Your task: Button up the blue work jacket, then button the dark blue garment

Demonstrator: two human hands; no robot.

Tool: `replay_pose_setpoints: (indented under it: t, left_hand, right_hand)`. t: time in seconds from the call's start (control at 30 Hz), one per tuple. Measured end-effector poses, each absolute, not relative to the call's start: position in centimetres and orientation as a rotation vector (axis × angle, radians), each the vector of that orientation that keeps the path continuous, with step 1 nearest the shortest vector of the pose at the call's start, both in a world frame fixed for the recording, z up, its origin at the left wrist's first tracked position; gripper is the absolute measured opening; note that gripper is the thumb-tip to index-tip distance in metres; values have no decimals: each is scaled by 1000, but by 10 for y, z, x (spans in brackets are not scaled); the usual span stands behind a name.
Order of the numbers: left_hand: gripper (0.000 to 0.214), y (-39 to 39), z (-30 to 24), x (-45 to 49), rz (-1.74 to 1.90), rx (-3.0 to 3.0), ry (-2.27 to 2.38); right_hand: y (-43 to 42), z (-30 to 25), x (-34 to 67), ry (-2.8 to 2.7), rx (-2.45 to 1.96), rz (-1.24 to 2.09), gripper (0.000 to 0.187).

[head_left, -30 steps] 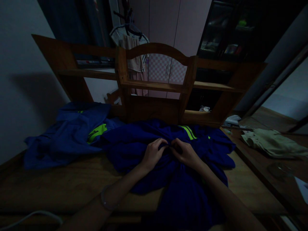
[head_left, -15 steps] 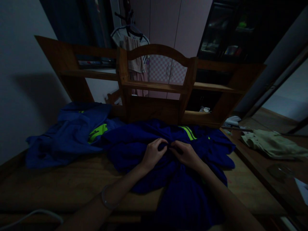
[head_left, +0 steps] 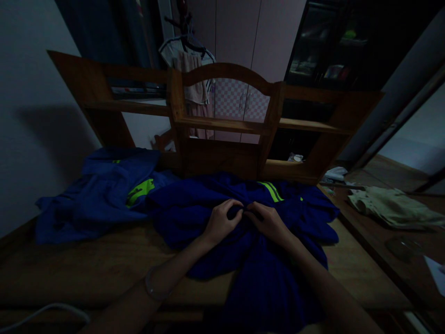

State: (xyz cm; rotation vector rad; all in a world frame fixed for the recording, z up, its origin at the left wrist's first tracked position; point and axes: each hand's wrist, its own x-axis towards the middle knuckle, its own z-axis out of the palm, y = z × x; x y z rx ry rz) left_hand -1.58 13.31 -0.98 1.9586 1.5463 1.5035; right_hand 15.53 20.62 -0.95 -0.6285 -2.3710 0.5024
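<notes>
A dark blue garment [head_left: 208, 195] with yellow-green stripes lies rumpled across the wooden desk [head_left: 86, 269], part of it draping toward me over the front edge. My left hand [head_left: 222, 220] pinches its cloth between thumb and fingers near the middle. Close beside it, my right hand [head_left: 266, 220] pinches the same cloth, the two sets of fingertips almost meeting. Whatever small detail sits between the fingertips is too dark to make out. To the left lies a lighter blue garment [head_left: 100, 195] with a yellow-green patch.
A wooden shelf unit [head_left: 222, 124] rises along the back of the desk. On the right, a brown surface holds folded pale cloth [head_left: 392, 206] and a glass dish [head_left: 403, 247]. A white cable [head_left: 52, 306] curves at the front left. The wall [head_left: 45, 116] stands close at left.
Both hands keep their pinch on the dark blue garment, with only very slight finger movement. The view has shifted a touch; the garments lie as before.
</notes>
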Motion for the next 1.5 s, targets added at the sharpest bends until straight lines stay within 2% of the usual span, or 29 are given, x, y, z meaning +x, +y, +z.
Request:
replay_pose_setpoints:
  t: [0.3,0.73,1.5]
  left_hand:
    - [17,135,-8,-17,1493,1914,1521]
    - [15,143,-13,-17,1460,1859,1557]
    - [10,145,-16,-13,1422,1926,1599]
  right_hand:
    - [211,-8,155,-2389,-663,526,7]
    - [206,3,161,-2458,-615,460,16]
    - [208,-11,161,-2426,-663,446,11]
